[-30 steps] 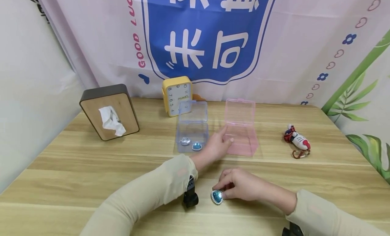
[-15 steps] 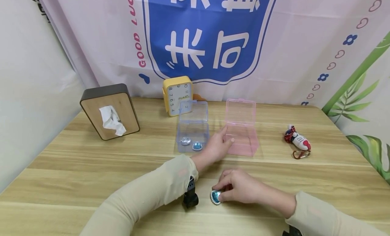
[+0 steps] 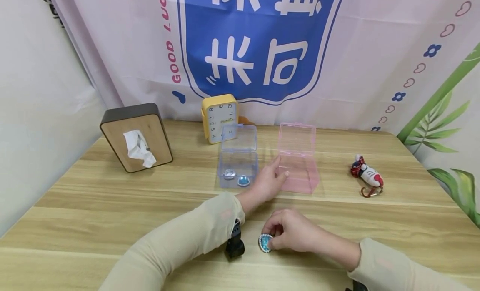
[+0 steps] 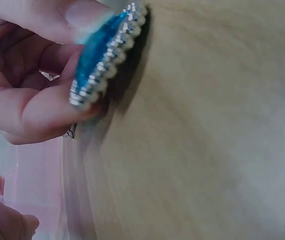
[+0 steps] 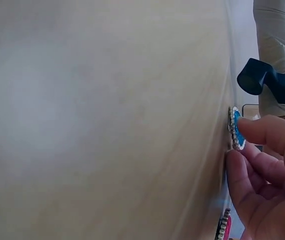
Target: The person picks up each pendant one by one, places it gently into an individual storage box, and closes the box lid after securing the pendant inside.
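In the head view my right hand [image 3: 296,232] pinches a blue gem with a beaded rim [image 3: 264,243], low over the table. The left wrist view shows the thumb on the blue face of this gem [image 4: 100,52] and fingers behind it, the gem tilted. My left hand [image 3: 267,180] reaches forward, index finger and thumb spread, against the left side of an open pink clear box [image 3: 300,178]. Left of that hand, an open blue clear box [image 3: 229,159] holds a clear gem [image 3: 229,174] and a blue gem [image 3: 243,181].
A red beaded gem [image 5: 224,226] shows below the right hand in the right wrist view. Behind the boxes stands a yellow clock [image 3: 219,118]. A tissue box [image 3: 136,136] is at left, a plush keychain [image 3: 369,176] at right, all on the wooden table [image 3: 112,224].
The gem has turned slightly in my right fingers, and the thumb sits further over its face. The right hand has shifted a little left. My left hand stays in place by the pink box.
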`<state>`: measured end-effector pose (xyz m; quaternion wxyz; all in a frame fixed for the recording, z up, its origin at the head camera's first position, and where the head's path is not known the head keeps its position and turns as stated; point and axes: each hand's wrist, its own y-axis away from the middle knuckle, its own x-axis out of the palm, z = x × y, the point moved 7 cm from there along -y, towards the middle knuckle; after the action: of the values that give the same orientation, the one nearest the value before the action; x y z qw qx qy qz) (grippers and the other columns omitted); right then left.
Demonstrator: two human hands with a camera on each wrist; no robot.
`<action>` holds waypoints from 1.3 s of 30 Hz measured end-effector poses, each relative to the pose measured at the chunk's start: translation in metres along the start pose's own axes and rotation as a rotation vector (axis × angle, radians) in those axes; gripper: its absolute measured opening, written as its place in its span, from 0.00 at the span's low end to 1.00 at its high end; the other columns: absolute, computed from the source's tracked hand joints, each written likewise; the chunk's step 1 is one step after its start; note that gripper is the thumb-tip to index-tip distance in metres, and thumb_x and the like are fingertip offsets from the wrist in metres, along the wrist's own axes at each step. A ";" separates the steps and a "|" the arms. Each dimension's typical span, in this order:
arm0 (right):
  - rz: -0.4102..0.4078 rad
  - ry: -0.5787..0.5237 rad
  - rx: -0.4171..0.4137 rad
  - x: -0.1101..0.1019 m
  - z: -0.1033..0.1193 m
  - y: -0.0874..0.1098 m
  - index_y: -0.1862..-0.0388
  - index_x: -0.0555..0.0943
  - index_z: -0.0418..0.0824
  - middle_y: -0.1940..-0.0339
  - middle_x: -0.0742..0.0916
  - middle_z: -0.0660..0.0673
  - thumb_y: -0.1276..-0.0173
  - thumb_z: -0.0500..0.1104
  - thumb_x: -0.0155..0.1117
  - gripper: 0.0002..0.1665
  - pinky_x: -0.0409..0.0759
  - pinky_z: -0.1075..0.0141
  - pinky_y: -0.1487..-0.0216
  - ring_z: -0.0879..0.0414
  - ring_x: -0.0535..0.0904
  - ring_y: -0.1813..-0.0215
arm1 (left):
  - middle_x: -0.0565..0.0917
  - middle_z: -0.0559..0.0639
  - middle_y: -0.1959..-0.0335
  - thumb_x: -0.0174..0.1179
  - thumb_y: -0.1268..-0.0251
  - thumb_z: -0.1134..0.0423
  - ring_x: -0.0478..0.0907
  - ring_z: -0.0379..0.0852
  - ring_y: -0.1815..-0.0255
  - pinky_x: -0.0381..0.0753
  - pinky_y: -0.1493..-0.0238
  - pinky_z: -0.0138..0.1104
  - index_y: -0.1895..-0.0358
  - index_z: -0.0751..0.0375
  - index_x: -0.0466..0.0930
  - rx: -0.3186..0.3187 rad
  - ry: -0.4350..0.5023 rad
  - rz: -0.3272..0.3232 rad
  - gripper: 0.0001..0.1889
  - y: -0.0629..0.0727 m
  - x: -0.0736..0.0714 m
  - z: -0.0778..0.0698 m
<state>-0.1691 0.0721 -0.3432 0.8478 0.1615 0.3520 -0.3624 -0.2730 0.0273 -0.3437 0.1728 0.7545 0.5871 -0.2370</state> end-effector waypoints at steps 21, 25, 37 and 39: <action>0.222 -0.407 0.148 0.000 -0.016 0.003 0.67 0.83 0.30 0.79 0.84 0.43 0.44 0.28 0.61 0.06 0.78 0.72 0.77 0.61 0.75 0.79 | 0.71 0.49 0.80 0.52 0.32 0.56 0.67 0.41 0.79 0.72 0.73 0.30 0.29 0.60 0.54 0.063 0.006 -0.036 0.32 0.004 -0.001 0.004; 0.204 -0.371 0.139 -0.010 -0.019 0.005 0.62 0.83 0.29 0.76 0.85 0.44 0.40 0.29 0.58 0.10 0.78 0.71 0.75 0.62 0.75 0.78 | 0.71 0.48 0.80 0.52 0.32 0.56 0.68 0.41 0.79 0.73 0.71 0.30 0.29 0.59 0.53 0.063 0.012 -0.036 0.32 0.005 -0.001 0.005; 0.057 -0.303 0.148 -0.042 -0.030 0.011 0.56 0.82 0.28 0.70 0.86 0.43 0.37 0.31 0.56 0.12 0.79 0.70 0.70 0.62 0.78 0.73 | 0.70 0.48 0.80 0.50 0.31 0.55 0.66 0.40 0.81 0.72 0.73 0.30 0.28 0.58 0.53 0.074 0.001 -0.036 0.31 0.005 0.001 0.005; 0.034 -0.288 0.155 -0.047 -0.031 0.011 0.56 0.82 0.30 0.69 0.87 0.42 0.37 0.32 0.57 0.12 0.79 0.70 0.69 0.62 0.79 0.72 | 0.73 0.51 0.78 0.50 0.31 0.55 0.67 0.40 0.80 0.74 0.71 0.31 0.28 0.57 0.52 0.073 0.001 -0.033 0.31 0.006 0.001 0.006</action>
<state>-0.1990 0.1202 -0.3312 0.8806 0.1788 0.1952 -0.3932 -0.2682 0.0238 -0.3495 0.1411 0.7506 0.5905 -0.2606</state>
